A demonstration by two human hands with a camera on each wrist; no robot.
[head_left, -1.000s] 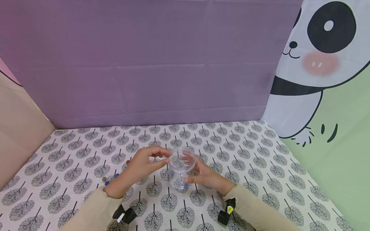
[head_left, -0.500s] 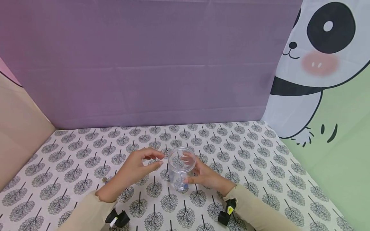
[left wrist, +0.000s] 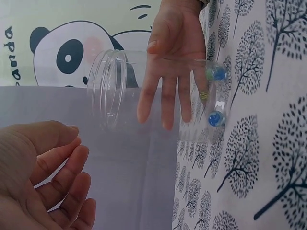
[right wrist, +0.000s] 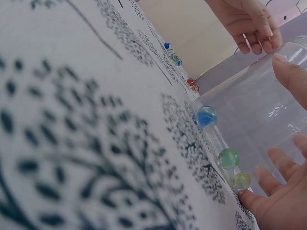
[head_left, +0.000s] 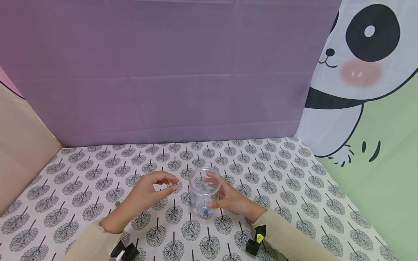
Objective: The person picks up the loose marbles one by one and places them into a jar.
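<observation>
Both arms in beige long sleeves [head_left: 281, 235], cuffs slightly frilled. Black wrist cameras [head_left: 256, 241] strapped beneath; right one bears a yellow sticker.

The jar [head_left: 204, 192] stands mid-table [head_left: 294, 188]. Marbles [right wrist: 206, 116] lie inside it; the right hand [head_left: 228, 197] wraps its right side, and the left hand [head_left: 147, 192] hovers left, apart.
</observation>
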